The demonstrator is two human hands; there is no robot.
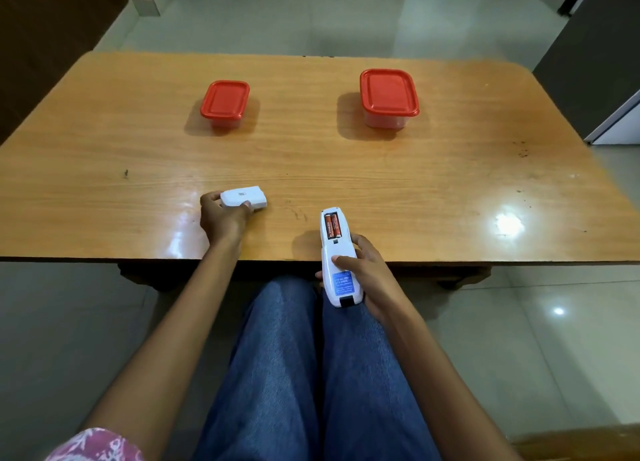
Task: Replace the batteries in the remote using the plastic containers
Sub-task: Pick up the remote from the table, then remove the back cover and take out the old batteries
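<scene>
The right hand [363, 277] is holding the remote [337, 263] back side up, over the near edge of the counter [104, 169]; its fingers are wrapping the white body from the right, with the thumb [346, 262] lying across the back just above a blue label [343, 283]; the remote's far end is pointing away over the counter, its near end hanging above the lap. The battery bay is lying open, and two orange batteries [332, 225] are sitting side by side in it.

The left hand [221, 220] is resting on the counter to the left, well apart from the remote; its fingers are pinching the white cover [243, 199], which is lying flat on the wood, the thumb at its left end and a fingertip at its near edge.

Two clear boxes with red lids are standing farther back, both shut; the small box [225, 103] is sitting left of centre, the big box [388, 97] right of centre, well apart from each other and from both hands.

Legs in blue jeans [311, 374] are showing below the counter edge.
</scene>
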